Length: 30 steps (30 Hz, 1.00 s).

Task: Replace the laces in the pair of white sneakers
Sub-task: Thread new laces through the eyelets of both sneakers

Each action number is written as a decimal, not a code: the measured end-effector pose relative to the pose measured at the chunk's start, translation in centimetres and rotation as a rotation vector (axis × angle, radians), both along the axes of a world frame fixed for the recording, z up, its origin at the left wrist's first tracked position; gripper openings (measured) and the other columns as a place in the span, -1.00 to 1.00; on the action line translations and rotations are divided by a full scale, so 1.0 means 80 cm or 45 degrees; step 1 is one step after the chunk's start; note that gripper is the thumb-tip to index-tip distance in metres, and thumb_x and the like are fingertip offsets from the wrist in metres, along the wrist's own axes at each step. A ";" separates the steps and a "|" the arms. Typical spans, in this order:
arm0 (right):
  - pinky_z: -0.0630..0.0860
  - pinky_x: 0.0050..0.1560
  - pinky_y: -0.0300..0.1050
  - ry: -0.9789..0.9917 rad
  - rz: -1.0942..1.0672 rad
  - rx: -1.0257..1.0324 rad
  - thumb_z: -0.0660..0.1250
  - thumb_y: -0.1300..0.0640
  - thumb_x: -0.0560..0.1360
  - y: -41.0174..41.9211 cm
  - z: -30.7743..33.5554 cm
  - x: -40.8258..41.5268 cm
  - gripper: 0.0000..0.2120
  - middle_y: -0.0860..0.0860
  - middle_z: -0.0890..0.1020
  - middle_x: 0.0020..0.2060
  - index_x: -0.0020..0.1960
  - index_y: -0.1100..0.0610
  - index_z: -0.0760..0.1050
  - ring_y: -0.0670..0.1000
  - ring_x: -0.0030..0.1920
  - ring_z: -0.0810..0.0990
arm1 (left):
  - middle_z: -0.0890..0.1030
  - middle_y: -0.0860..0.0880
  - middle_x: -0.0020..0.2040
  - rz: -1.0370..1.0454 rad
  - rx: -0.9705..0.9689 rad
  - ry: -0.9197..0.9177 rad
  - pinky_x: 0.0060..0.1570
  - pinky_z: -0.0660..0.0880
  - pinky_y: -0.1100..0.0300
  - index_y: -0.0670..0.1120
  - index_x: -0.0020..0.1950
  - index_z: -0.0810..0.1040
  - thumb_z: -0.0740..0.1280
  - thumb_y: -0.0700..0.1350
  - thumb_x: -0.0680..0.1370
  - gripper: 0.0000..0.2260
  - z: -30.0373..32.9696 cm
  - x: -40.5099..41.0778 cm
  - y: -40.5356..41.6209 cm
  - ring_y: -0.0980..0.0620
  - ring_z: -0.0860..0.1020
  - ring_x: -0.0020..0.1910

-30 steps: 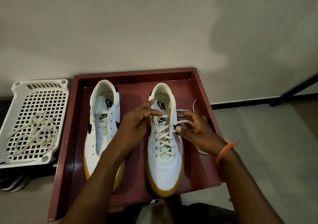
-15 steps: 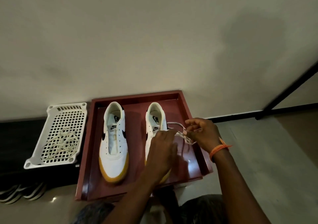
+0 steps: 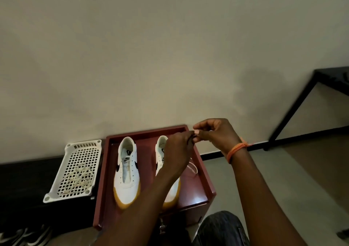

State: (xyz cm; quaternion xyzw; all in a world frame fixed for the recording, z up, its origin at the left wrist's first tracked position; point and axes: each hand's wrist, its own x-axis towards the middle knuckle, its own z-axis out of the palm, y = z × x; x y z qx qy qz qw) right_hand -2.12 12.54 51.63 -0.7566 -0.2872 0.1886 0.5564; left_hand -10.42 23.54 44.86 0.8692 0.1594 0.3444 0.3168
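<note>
Two white sneakers with tan soles stand side by side in a dark red tray (image 3: 105,189). The left sneaker (image 3: 127,172) has no lace in it. My left forearm covers most of the right sneaker (image 3: 160,151). A cream lace (image 3: 192,167) loops onto the tray floor beside that shoe. My left hand (image 3: 177,151) and my right hand (image 3: 215,134) meet above the tray's far right corner, fingertips pinched together on the lace ends. An orange band circles my right wrist.
A white perforated basket (image 3: 75,170) holding a coiled cream lace (image 3: 79,179) sits left of the tray on a dark surface. Dark shoes (image 3: 24,236) lie at the bottom left. A black table frame (image 3: 294,111) stands at the right by the wall.
Both hands have risen off the right sneaker and come together above the tray's far right corner, pulling the lace up. The camera has tilted up and back, so the tray looks smaller.
</note>
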 end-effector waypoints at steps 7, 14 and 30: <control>0.62 -0.18 -0.18 0.264 -0.016 0.362 0.43 0.46 0.41 -0.009 0.047 -0.030 -0.86 0.24 0.68 -0.25 -0.03 0.37 0.60 0.20 -0.21 0.72 | 0.35 0.10 -0.56 0.034 -0.212 -0.045 -0.47 0.12 0.32 0.02 -0.41 0.47 0.34 -0.22 0.56 -0.65 0.018 -0.021 0.024 0.15 0.32 -0.55; 0.65 -0.06 -0.05 0.413 0.083 0.503 0.44 0.38 0.41 -0.001 0.060 -0.035 -0.83 0.27 0.68 -0.15 -0.01 0.35 0.59 0.26 -0.09 0.70 | 0.37 0.09 -0.58 0.009 -0.291 0.162 -0.43 0.20 0.24 0.02 -0.49 0.37 0.37 -0.10 0.56 -0.58 -0.010 -0.022 0.037 0.16 0.34 -0.56; 0.63 -0.12 -0.15 0.620 -0.033 0.301 0.35 0.46 0.45 0.078 -0.176 0.008 -0.79 0.22 0.71 -0.13 0.07 0.33 0.53 0.15 -0.11 0.72 | 0.69 0.09 -0.05 -0.155 -0.656 0.406 -0.05 0.56 0.19 -0.03 0.02 0.69 0.50 -0.11 0.44 -0.83 -0.176 -0.023 0.051 0.17 0.62 -0.06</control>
